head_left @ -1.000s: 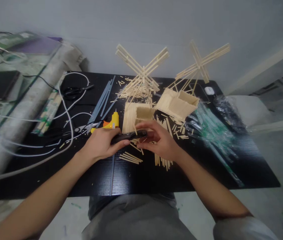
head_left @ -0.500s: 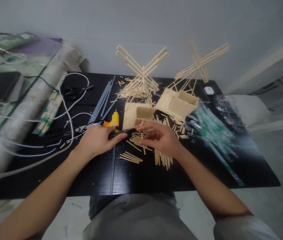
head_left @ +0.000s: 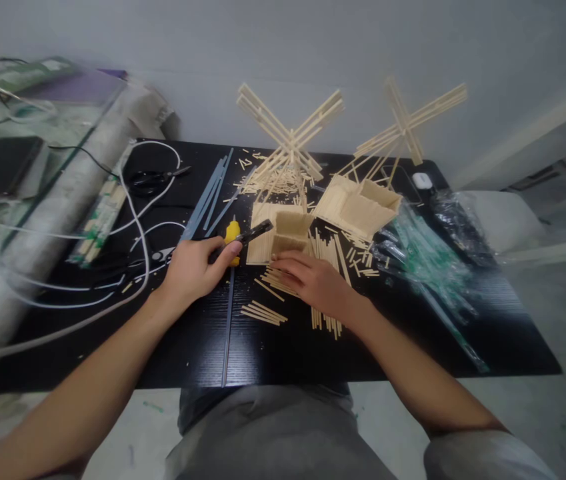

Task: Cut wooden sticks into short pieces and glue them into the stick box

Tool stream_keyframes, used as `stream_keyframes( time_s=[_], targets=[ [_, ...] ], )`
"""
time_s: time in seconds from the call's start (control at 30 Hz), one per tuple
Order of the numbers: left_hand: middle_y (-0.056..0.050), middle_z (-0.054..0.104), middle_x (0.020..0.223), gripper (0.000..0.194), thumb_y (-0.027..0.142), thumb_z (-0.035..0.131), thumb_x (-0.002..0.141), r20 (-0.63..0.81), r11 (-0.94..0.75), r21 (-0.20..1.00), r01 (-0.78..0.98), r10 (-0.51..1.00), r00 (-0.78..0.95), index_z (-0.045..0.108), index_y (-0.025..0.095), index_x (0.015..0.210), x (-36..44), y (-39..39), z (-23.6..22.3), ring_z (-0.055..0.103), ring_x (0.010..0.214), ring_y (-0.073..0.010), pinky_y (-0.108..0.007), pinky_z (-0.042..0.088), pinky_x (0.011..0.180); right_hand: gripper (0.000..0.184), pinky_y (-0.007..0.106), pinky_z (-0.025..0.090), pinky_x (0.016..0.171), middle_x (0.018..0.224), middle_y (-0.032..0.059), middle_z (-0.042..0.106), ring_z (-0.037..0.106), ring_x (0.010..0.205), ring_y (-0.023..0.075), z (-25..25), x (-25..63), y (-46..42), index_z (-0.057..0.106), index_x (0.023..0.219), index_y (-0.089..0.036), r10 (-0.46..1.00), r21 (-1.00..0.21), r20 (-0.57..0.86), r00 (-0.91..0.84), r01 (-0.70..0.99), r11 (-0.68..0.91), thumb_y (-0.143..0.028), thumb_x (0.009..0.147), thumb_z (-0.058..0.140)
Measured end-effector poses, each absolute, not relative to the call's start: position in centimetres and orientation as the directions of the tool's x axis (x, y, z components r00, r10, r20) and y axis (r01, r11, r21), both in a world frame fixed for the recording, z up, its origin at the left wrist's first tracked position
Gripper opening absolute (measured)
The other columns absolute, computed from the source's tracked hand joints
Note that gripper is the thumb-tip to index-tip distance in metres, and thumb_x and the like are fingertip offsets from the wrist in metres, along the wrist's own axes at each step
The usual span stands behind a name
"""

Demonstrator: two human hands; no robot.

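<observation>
My left hand is closed around a slim black tool, its narrow end pointing right and slightly up; its exact kind I cannot make out. A yellow glue gun lies right beside that hand, partly behind the tool. My right hand reaches over a pile of short wooden sticks, fingers stretched out to the left and no held stick showing. Just beyond its fingertips stands a small open box made of sticks on a stick base, under a windmill-like stick model.
A second windmill-like model stands at the back right, near clear plastic wrappers. Grey-blue glue sticks, black scissors and a looping white cable lie on the left of the black table. Several more sticks lie in front.
My left hand has drawn back a little to the left and tilted the black tool upward. My right hand has come away from the tool's tip and lowered onto the stick pile.
</observation>
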State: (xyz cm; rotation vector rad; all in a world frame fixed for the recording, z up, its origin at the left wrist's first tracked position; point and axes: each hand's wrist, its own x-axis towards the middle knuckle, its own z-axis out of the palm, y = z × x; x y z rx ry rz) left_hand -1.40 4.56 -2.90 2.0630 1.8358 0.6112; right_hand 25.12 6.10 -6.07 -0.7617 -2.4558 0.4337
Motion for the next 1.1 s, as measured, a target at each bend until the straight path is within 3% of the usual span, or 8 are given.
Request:
stream_keyframes(
  time_s=[0.1, 0.33, 0.43, 0.5, 0.63, 0.83, 0.93, 1.1],
  targets=[
    [0.000, 0.047, 0.052, 0.054, 0.061, 0.040, 0.097, 0.112, -0.136, 0.512, 0.848, 0.990, 0.091, 0.053, 0.020, 0.063, -1.4, 4.6, -3.1, 0.046, 0.051, -0.0156, -0.031, 0.028, 0.060, 0.021, 0.039, 0.063, 0.100, 0.124, 0.0113, 0.074, 0.073, 0.114, 0.0221, -6.1, 25.0, 6.1, 0.070, 0.121, -0.016, 0.608, -0.441, 0.399, -0.687, 0.438, 0.784, -0.020, 0.103, 0.060],
    [0.001, 0.048, 0.052, 0.052, 0.058, 0.041, 0.097, 0.153, -0.186, 0.533, 0.825, 0.981, 0.122, 0.056, 0.020, 0.064, -1.5, 4.5, -3.4, 0.048, 0.051, -0.0150, -0.030, 0.029, 0.059, 0.019, 0.036, 0.062, 0.094, 0.108, 0.0039, 0.080, 0.077, 0.103, 0.0193, -3.0, 26.8, 5.8, 0.073, 0.107, -0.023, 0.739, -0.573, 0.459, -0.493, 0.471, 0.670, -0.016, 0.103, 0.056],
    [0.000, 0.050, 0.052, 0.054, 0.059, 0.040, 0.098, 0.164, -0.199, 0.535, 0.821, 0.978, 0.130, 0.059, 0.020, 0.066, -1.5, 4.3, -3.5, 0.049, 0.051, -0.0154, -0.030, 0.029, 0.058, 0.009, 0.033, 0.063, 0.082, 0.095, 0.0012, 0.081, 0.078, 0.084, 0.0187, -1.8, 29.5, 6.1, 0.072, 0.103, -0.025, 0.879, -0.656, 0.346, -0.328, 0.586, 0.476, -0.023, 0.098, 0.064],
    [-0.001, 0.052, 0.054, 0.055, 0.061, 0.039, 0.097, 0.161, -0.201, 0.535, 0.821, 0.978, 0.135, 0.061, 0.020, 0.068, -1.4, 4.2, -3.4, 0.051, 0.052, -0.0164, -0.030, 0.030, 0.059, 0.014, 0.034, 0.062, 0.081, 0.094, 0.0026, 0.080, 0.078, 0.087, 0.0215, -1.5, 31.7, 6.5, 0.069, 0.108, -0.024, 0.938, -0.692, 0.291, -0.188, 0.636, 0.342, -0.028, 0.095, 0.068],
    [-0.002, 0.054, 0.055, 0.057, 0.064, 0.038, 0.097, 0.138, -0.193, 0.524, 0.829, 0.980, 0.141, 0.059, 0.021, 0.067, -1.2, 4.1, -3.4, 0.053, 0.054, -0.0175, -0.031, 0.032, 0.059, 0.019, 0.037, 0.060, 0.081, 0.086, 0.0061, 0.078, 0.077, 0.082, 0.0255, -1.9, 35.1, 6.9, 0.069, 0.109, -0.022, 0.979, -0.555, 0.198, -0.047, 0.818, 0.152, -0.024, 0.090, 0.069],
    [-0.002, 0.054, 0.056, 0.058, 0.066, 0.037, 0.096, 0.132, -0.184, 0.520, 0.834, 0.982, 0.135, 0.058, 0.021, 0.066, -1.2, 4.2, -3.5, 0.054, 0.055, -0.0177, -0.031, 0.033, 0.060, 0.019, 0.043, 0.056, 0.088, 0.105, 0.0138, 0.076, 0.074, 0.090, 0.0293, -3.1, 35.8, 6.6, 0.073, 0.108, -0.018, 0.979, -0.286, 0.160, -0.126, 0.943, 0.168, -0.018, 0.092, 0.064],
    [-0.002, 0.056, 0.057, 0.058, 0.065, 0.037, 0.097, 0.129, -0.188, 0.513, 0.838, 0.982, 0.141, 0.059, 0.021, 0.067, -1.2, 4.2, -3.6, 0.055, 0.056, -0.0182, -0.031, 0.033, 0.061, 0.010, 0.041, 0.056, 0.085, 0.101, 0.0122, 0.075, 0.072, 0.084, 0.0263, -3.1, 34.8, 6.2, 0.073, 0.099, -0.017, 0.982, -0.296, 0.137, -0.128, 0.941, 0.164, -0.020, 0.090, 0.069],
    [-0.002, 0.056, 0.056, 0.059, 0.066, 0.037, 0.096, 0.117, -0.184, 0.511, 0.840, 0.983, 0.144, 0.063, 0.021, 0.070, -1.1, 4.1, -3.6, 0.054, 0.055, -0.0182, -0.031, 0.033, 0.061, 0.009, 0.038, 0.055, 0.082, 0.087, 0.0077, 0.077, 0.073, 0.082, 0.0250, -3.1, 32.9, 5.6, 0.069, 0.096, -0.018, 0.985, -0.370, -0.090, -0.150, 0.923, 0.106, -0.013, 0.088, 0.070]
  ],
)
